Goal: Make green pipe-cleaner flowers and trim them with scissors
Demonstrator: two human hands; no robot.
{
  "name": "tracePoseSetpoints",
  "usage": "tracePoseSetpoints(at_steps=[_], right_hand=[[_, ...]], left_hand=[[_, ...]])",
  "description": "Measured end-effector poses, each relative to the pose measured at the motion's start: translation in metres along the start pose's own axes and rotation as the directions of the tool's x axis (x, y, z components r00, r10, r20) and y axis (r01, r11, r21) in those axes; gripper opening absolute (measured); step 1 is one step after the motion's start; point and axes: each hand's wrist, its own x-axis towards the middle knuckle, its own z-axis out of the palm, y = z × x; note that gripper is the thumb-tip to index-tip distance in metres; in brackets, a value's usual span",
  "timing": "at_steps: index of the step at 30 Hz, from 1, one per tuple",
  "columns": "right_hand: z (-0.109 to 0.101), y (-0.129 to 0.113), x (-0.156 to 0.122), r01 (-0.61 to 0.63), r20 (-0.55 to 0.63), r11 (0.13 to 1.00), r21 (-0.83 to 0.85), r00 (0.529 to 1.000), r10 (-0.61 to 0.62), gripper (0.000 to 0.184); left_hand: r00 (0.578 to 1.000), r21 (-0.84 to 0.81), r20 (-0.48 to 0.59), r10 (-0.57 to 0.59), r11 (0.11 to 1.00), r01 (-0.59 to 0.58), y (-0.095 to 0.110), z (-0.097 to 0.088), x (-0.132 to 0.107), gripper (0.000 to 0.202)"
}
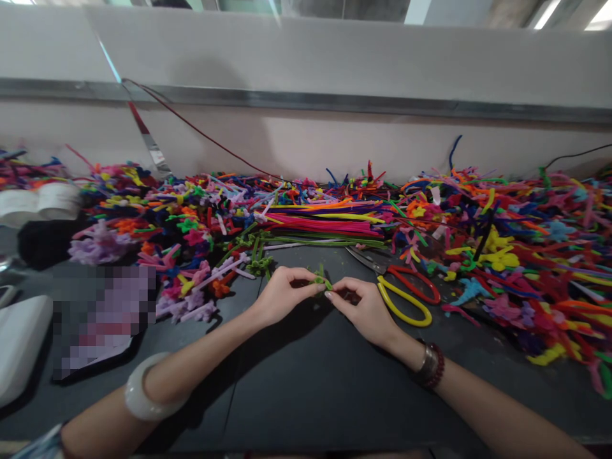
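Observation:
My left hand [283,294] and my right hand [359,309] meet over the dark table [296,382], and both pinch a small green pipe cleaner piece [319,279] between fingertips. A bundle of straight pipe cleaners [325,223] in pink, green, orange and yellow lies just beyond my hands. A pair of scissors [406,296] with red and yellow handles rests right of my right hand. A few bent green pieces [255,255] lie near my left hand.
Heaps of twisted colourful pipe cleaner shapes [526,255] cover the back and right of the table, with more at the left [143,223]. A white object [19,344] and tape rolls [43,201] sit at the far left. A grey wall [306,146] backs the table.

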Motion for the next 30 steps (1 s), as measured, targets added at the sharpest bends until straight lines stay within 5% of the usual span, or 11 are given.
tracePoseSetpoints(at_steps=[11, 24, 30], right_hand=[[0.001, 0.003, 0.0, 0.001, -0.002, 1.0, -0.024, 1.0, -0.001, 0.015], [-0.007, -0.006, 0.001, 0.0, 0.149, 0.991, 0.131, 0.989, -0.02, 0.012], [-0.009, -0.005, 0.001, -0.035, 0.175, 0.986, 0.163, 0.985, 0.006, 0.013]], left_hand=[[0.995, 0.118, -0.076, 0.072, 0.991, -0.062, 0.002, 0.003, -0.004, 0.015], [0.969, -0.137, 0.208, -0.133, 0.977, 0.163, 0.003, -0.008, 0.0, 0.015], [0.966, -0.196, 0.211, -0.152, 0.961, 0.194, 0.005, -0.005, -0.001, 0.012]])
